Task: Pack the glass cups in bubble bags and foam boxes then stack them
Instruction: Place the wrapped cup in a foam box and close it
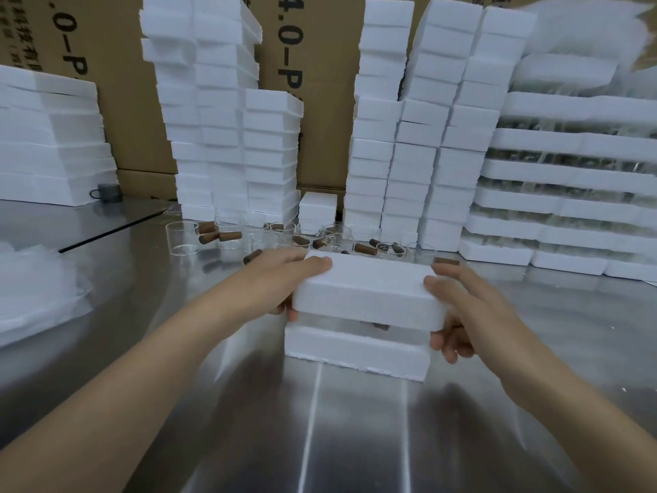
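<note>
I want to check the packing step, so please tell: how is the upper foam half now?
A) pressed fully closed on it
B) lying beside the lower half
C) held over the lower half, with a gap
C: the left hand and the right hand grip the upper foam half at its ends, and a gap shows above the lower foam half.

White foam lid [366,291] just above its base [355,352], glass cup [369,324] between

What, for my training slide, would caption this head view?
Left hand and right hand hold a foam lid above its foam base on a steel table.
</note>
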